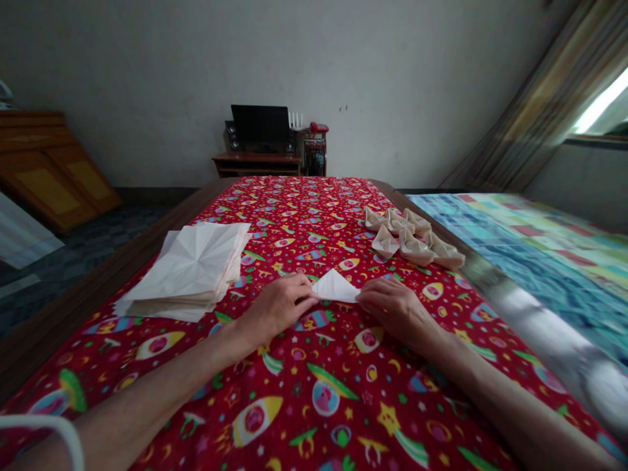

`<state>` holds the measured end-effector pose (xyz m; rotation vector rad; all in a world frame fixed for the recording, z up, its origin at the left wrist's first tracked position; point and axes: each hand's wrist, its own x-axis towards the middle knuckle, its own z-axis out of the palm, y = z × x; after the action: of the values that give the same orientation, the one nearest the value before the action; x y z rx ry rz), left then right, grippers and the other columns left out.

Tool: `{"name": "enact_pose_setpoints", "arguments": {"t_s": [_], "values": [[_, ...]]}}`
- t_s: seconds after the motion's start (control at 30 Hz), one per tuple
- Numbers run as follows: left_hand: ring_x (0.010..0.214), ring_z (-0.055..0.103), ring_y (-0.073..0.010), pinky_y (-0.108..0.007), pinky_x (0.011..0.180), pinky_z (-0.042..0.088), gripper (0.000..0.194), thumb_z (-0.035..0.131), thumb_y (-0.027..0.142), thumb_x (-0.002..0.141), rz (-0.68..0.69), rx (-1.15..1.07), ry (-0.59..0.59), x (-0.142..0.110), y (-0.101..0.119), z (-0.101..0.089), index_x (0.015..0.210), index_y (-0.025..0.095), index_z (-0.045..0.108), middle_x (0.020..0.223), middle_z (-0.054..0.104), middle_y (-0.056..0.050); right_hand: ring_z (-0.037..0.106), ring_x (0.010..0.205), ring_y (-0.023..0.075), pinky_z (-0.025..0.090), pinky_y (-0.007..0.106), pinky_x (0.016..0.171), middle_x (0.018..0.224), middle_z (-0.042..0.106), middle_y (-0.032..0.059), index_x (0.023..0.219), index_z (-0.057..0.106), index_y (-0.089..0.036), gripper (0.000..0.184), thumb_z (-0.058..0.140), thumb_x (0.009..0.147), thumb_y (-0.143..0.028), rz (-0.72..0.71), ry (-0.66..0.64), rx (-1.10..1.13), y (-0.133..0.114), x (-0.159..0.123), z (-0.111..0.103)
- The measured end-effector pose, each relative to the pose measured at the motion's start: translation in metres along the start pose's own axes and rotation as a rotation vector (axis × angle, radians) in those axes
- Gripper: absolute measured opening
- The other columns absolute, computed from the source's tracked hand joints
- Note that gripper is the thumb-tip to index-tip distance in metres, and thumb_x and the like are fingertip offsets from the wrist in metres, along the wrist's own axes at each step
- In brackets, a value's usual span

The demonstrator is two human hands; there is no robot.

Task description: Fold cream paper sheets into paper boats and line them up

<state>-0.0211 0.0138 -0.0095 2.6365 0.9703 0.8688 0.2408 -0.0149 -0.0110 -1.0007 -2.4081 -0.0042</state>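
Note:
A small sheet of white paper folded into a triangle (335,288) lies on the red patterned cloth, its peak pointing away from me. At its left corner, my left hand (284,302) pinches the paper between thumb and fingers. My right hand (395,306) grips the opposite corner with its fingertips closed. To the left rests a stack of creased paper sheets (189,265), the top one marked with folds radiating from its centre. Several folded paper boat-like shapes (415,239) sit in two rows to the right.
The red cloth (314,366) covers a long wooden table (161,242). A bed with a colourful patchwork cover (534,261) stands along the right. Against the far wall are a monitor (261,124) and a red telephone (318,127). A wooden cabinet (53,163) is at left.

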Motion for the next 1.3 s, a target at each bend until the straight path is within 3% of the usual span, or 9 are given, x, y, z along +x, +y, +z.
{"name": "enact_pose_setpoints", "arguments": {"t_s": [0.2,0.33,0.53,0.87,1.03,1.3], "values": [[0.070,0.058,-0.0124,-0.023,0.066,0.042,0.016,0.060,0.023,0.084,-0.255,-0.125,0.009,0.004,-0.006,0.000,0.071,0.015,0.067,0.074,0.063,-0.001,0.055,0.068,0.0146,0.042,0.025,0.062,0.073,0.062,0.0046,0.074,0.061,-0.018,0.025,0.047,0.092,-0.028,0.217,0.028,0.144,-0.003,0.007,-0.001],[0.068,0.055,-0.0127,-0.023,0.063,0.038,0.020,0.058,0.027,0.085,-0.304,-0.032,-0.005,0.005,-0.006,0.000,0.071,0.016,0.065,0.073,0.060,-0.001,0.051,0.068,0.0163,0.040,0.028,0.065,0.065,0.057,0.0036,0.064,0.054,-0.019,0.032,0.044,0.093,-0.031,0.252,0.024,0.025,-0.001,0.011,0.001],[0.065,0.053,-0.0128,-0.024,0.060,0.033,0.031,0.053,0.039,0.087,-0.373,0.140,-0.071,0.009,-0.001,-0.005,0.066,0.017,0.059,0.072,0.057,0.000,0.054,0.070,0.0167,0.041,0.028,0.066,0.067,0.060,0.0043,0.065,0.057,-0.020,0.029,0.050,0.089,-0.037,0.309,0.068,-0.015,0.002,0.009,0.003],[0.065,0.052,-0.0123,-0.023,0.061,0.035,0.028,0.056,0.041,0.085,-0.324,0.042,-0.038,0.005,-0.013,-0.003,0.070,0.019,0.063,0.073,0.058,0.001,0.058,0.078,0.0182,0.045,0.029,0.069,0.077,0.066,0.0041,0.072,0.066,-0.020,0.011,0.062,0.080,-0.026,0.403,0.025,0.213,0.003,-0.001,-0.009],[0.065,0.053,-0.0122,-0.024,0.061,0.036,0.029,0.056,0.043,0.084,-0.329,0.023,-0.030,0.004,-0.017,-0.002,0.069,0.019,0.064,0.072,0.058,0.001,0.057,0.074,0.0165,0.043,0.027,0.066,0.074,0.063,0.0024,0.068,0.063,-0.019,0.018,0.060,0.082,-0.031,0.441,-0.043,0.181,0.003,0.001,-0.011],[0.065,0.054,-0.0124,-0.023,0.060,0.035,0.030,0.056,0.043,0.084,-0.367,0.076,-0.030,0.006,-0.009,-0.004,0.067,0.019,0.063,0.073,0.059,0.001,0.057,0.078,0.0177,0.045,0.028,0.069,0.077,0.063,0.0034,0.073,0.064,-0.020,0.012,0.061,0.080,-0.030,0.379,-0.038,0.115,0.004,-0.001,-0.011]]}}
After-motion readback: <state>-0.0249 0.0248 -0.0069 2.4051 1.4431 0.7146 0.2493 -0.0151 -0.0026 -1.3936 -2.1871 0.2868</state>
